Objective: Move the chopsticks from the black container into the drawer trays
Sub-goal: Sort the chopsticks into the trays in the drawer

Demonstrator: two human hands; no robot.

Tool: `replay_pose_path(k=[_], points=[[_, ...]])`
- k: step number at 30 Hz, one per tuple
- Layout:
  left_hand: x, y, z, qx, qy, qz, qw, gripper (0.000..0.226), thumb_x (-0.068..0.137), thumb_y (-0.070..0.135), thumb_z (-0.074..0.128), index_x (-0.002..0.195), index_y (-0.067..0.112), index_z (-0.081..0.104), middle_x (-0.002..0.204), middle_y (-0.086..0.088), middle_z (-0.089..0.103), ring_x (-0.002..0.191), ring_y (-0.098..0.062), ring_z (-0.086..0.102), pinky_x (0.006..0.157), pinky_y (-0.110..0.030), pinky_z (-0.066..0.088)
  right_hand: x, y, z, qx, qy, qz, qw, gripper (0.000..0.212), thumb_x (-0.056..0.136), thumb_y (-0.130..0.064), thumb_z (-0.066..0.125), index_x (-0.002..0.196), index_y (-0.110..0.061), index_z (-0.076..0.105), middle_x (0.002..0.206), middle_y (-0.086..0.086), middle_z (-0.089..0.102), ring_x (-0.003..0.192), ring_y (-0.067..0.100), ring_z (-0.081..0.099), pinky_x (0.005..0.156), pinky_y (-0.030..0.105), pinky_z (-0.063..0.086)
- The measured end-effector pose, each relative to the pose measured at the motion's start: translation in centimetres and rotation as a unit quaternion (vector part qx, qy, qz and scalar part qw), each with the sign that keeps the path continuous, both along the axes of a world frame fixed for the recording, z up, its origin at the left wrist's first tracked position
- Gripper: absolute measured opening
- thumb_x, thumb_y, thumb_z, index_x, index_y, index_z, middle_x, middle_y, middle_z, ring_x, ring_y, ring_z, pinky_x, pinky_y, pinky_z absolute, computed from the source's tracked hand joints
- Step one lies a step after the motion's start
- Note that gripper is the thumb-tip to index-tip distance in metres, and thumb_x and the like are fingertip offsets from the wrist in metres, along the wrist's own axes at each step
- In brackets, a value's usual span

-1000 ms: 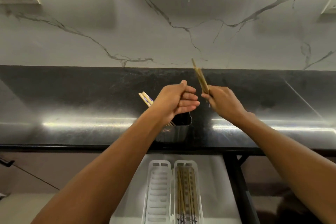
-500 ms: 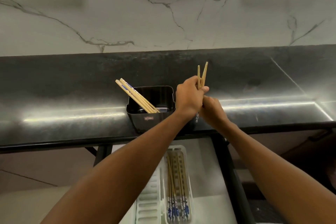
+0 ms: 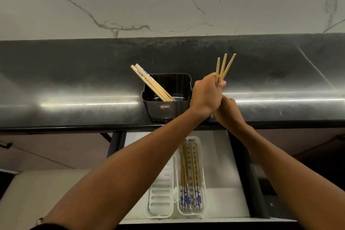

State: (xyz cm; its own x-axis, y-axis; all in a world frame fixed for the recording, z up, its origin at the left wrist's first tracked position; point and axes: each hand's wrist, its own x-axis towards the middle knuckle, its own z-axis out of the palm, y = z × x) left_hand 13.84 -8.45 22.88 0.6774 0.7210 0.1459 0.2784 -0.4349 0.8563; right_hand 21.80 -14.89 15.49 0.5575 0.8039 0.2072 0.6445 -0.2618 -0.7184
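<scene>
Chopsticks (image 3: 224,67) fan upward out of your left hand (image 3: 207,93), its fingers clenched around them above the dark surface (image 3: 74,84). Your right hand (image 3: 228,110) sits beneath, touching it; whether it grips, you cannot tell. More chopsticks lean in the black container (image 3: 168,97), others fill the right drawer tray (image 3: 202,183).

Left hand (image 3: 206,93) fisted over right hand (image 3: 228,110), wrists crossed.
</scene>
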Motion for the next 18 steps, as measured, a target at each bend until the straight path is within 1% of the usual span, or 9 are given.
replay_pose_path(k=[1, 3, 5, 8, 10, 11, 13, 15, 18], points=[[-1.0, -0.2, 0.5, 0.012, -0.006, -0.01, 1.0, 0.018, 0.096, 0.019, 0.054, 0.094, 0.003, 0.063, 0.087, -0.011, 0.067, 0.081, -0.021, 0.065, 0.076, -0.035, 0.056, -0.9, -0.7, 0.6, 0.006, -0.03, 0.012, 0.999, 0.026, 0.093, -0.007, 0.049, 0.075, -0.025, 0.048, 0.063, -0.013, 0.05, 0.059, 0.01, 0.055, 0.058, 0.015, 0.043], [-3.6, -0.7, 1.2, 0.021, 0.002, -0.047, 0.999, 0.013, 0.095, 0.021, 0.056, 0.095, 0.009, 0.064, 0.083, -0.003, 0.066, 0.076, -0.011, 0.065, 0.068, -0.021, 0.054, -3.7, -2.6, 1.2, 0.011, -0.052, 0.05, 0.997, 0.034, 0.093, -0.006, 0.049, 0.075, -0.033, 0.043, 0.061, -0.016, 0.048, 0.059, 0.005, 0.059, 0.052, 0.01, 0.044], [-6.7, -1.4, 0.9, 0.001, 0.046, -0.087, 0.995, 0.009, 0.094, 0.024, 0.056, 0.092, 0.018, 0.062, 0.078, 0.004, 0.063, 0.071, -0.006, 0.063, 0.062, -0.014, 0.049, -7.1, -4.7, 0.4, -0.007, 0.001, 0.086, 0.996, 0.029, 0.093, -0.008, 0.049, 0.081, -0.034, 0.046, 0.064, -0.009, 0.054, 0.067, 0.002, 0.061, 0.059, 0.009, 0.048], [-11.4, -2.0, -1.3, -0.048, 0.123, -0.085, 0.988, 0.009, 0.095, 0.028, 0.055, 0.089, 0.023, 0.06, 0.074, 0.004, 0.061, 0.07, -0.008, 0.062, 0.068, -0.02, 0.051, -12.2, -5.7, -2.2, -0.066, 0.103, 0.124, 0.985, 0.022, 0.093, -0.008, 0.05, 0.086, -0.029, 0.05, 0.067, -0.007, 0.057, 0.065, 0.002, 0.062, 0.057, 0.015, 0.051], [-13.9, -2.1, -3.7, -0.087, 0.16, -0.052, 0.982, 0.009, 0.094, 0.028, 0.056, 0.089, 0.022, 0.062, 0.077, 0.005, 0.063, 0.075, -0.009, 0.063, 0.073, -0.027, 0.054, -14.8, -5.5, -4.6, -0.099, 0.107, 0.132, 0.98, 0.013, 0.093, -0.007, 0.05, 0.089, -0.019, 0.053, 0.061, -0.012, 0.051, 0.062, -0.006, 0.058, 0.051, 0.008, 0.044], [-15.0, -2.0, -5.1, -0.102, 0.177, -0.031, 0.978, 0.01, 0.093, 0.028, 0.057, 0.09, 0.02, 0.063, 0.08, 0.004, 0.065, 0.078, -0.01, 0.064, 0.075, -0.028, 0.055, -15.9, -5.2, -6.0, -0.12, 0.111, 0.133, 0.978, 0.01, 0.093, -0.008, 0.049, 0.092, -0.015, 0.055, 0.06, -0.013, 0.05, 0.058, -0.005, 0.058, 0.048, 0.007, 0.042], [-16.7, -2.2, -8.2, -0.131, 0.208, 0.014, 0.969, 0.01, 0.092, 0.027, 0.06, 0.094, 0.019, 0.065, 0.084, 0.004, 0.067, 0.079, -0.007, 0.065, 0.071, -0.021, 0.053, -17.9, -4.8, -8.6, -0.165, 0.125, 0.143, 0.968, 0.012, 0.093, -0.01, 0.046, 0.098, -0.012, 0.056, 0.064, -0.01, 0.055, 0.056, 0.005, 0.057, 0.048, 0.012, 0.041], [-18.0, -2.6, -11.3, -0.155, 0.232, 0.064, 0.958, 0.006, 0.091, 0.025, 0.062, 0.093, 0.019, 0.064, 0.084, 0.006, 0.067, 0.075, -0.004, 0.063, 0.063, -0.012, 0.046, -19.3, -4.4, -10.8, -0.208, 0.131, 0.147, 0.958, 0.016, 0.094, -0.012, 0.044, 0.104, -0.009, 0.056, 0.074, 0.005, 0.065, 0.063, 0.016, 0.059, 0.054, 0.022, 0.043], [-19.2, -2.7, -15.2, -0.156, 0.275, 0.1, 0.943, 0.008, 0.091, 0.018, 0.058, 0.083, 0.017, 0.058, 0.073, 0.006, 0.061, 0.066, -0.007, 0.057, 0.056, -0.013, 0.041, -20.4, -3.0, -12.9, -0.301, 0.165, 0.127, 0.931, 0.02, 0.093, -0.014, 0.043, 0.096, -0.004, 0.06, 0.081, 0.015, 0.069, 0.067, 0.023, 0.06, 0.057, 0.031, 0.042]])
